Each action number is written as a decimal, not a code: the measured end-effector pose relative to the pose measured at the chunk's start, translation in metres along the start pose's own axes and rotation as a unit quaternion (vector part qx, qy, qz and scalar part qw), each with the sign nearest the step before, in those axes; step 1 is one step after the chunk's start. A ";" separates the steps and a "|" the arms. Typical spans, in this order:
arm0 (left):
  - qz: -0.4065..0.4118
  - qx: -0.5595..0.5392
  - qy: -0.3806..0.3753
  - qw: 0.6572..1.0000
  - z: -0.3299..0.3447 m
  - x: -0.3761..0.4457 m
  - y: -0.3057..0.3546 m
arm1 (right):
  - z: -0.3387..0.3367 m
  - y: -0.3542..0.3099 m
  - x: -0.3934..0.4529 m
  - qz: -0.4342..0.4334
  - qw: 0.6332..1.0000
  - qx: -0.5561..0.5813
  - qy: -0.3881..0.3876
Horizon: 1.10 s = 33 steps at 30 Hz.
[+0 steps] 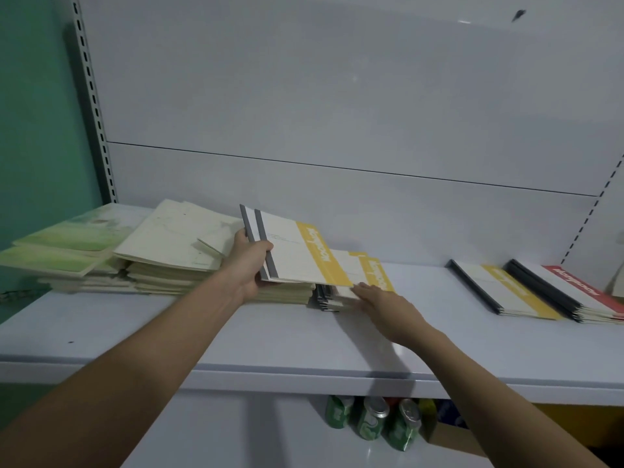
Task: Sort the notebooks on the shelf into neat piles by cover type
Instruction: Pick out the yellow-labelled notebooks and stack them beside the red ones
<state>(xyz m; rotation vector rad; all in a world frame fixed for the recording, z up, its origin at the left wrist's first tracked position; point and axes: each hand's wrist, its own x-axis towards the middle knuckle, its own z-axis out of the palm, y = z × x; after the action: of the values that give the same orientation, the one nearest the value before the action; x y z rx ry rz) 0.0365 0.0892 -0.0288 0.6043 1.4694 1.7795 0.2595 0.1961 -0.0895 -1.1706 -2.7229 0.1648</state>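
Two yellow-banded notebooks [297, 255] lifted, tilted; green-cover piles [67, 251] left; red-banded pile [574, 295] right.

Dim, cool, even light, prob. from above. Soft arm shadows fall on the shelf [472, 339]; faint glare patch on its front edge at 5 o'clock. Wide-angle bend at edges, esp. 9 and 3 o'clock. Slight overall blur, cover text soft.

Notebook piles [101, 258] sit left on the shelf [439, 349] — two more stacks [540, 292] right, cans [371, 423] below.
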 end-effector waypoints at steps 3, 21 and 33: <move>-0.017 -0.020 -0.006 1.000 0.002 0.003 -0.002 | -0.010 0.009 0.001 0.041 0.991 0.086 0.096; 0.046 -0.038 -0.106 0.993 0.093 -0.001 -0.045 | -0.033 0.009 -0.032 -0.119 0.980 0.051 0.152; 0.016 0.007 -0.083 0.996 0.220 0.000 -0.092 | -0.050 0.145 -0.025 0.193 0.797 0.550 0.158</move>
<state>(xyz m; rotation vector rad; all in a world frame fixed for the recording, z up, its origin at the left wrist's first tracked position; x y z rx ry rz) 0.2232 0.2325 -0.0662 0.7680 1.3663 1.7012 0.3894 0.2792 -0.0682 -1.1308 -1.5252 1.2574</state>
